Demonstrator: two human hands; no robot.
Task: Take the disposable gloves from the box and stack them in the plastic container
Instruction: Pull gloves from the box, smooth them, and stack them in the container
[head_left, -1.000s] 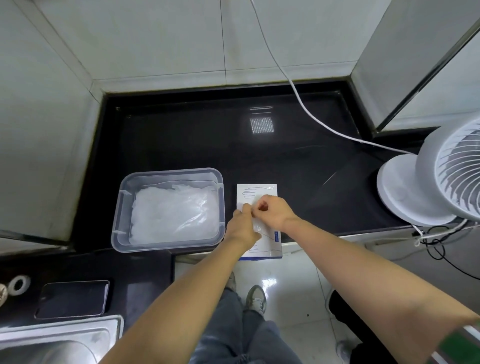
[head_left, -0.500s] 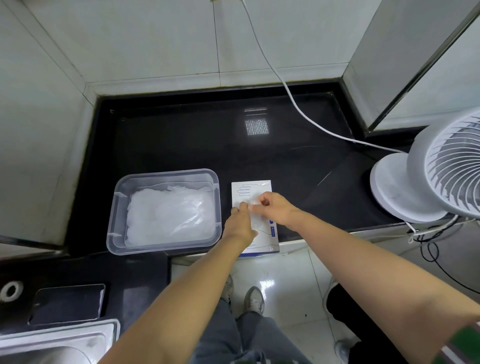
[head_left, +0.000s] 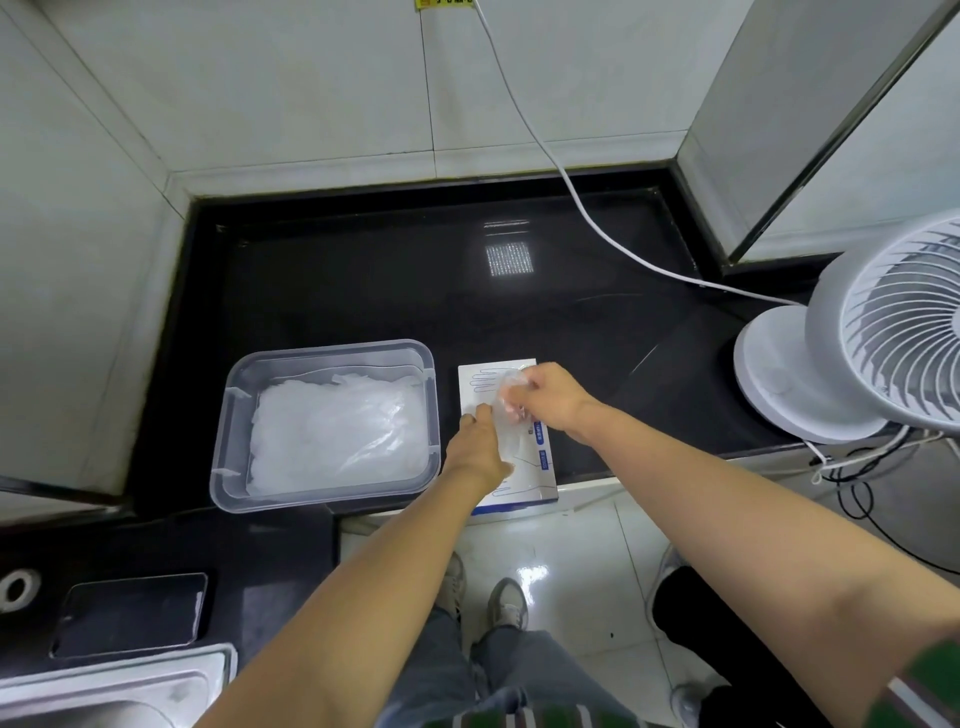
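right hand (head_left: 545, 397) | pulled away from left hand (head_left: 475, 449) | glove (head_left: 505, 423) drawn out

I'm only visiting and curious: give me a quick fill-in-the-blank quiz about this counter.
The container with gloves sits ___ of the box.
The right hand pinches a clear ___ over the box.
A white ___ stands at the right end of the counter.
Missing: left, glove, fan.

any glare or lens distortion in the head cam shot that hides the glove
Head view: a grid-shaped lamp reflection glares on the black countertop, clear of the work; wide-angle distortion bows the wall and fan; the transparent glove barely shows against the white box.
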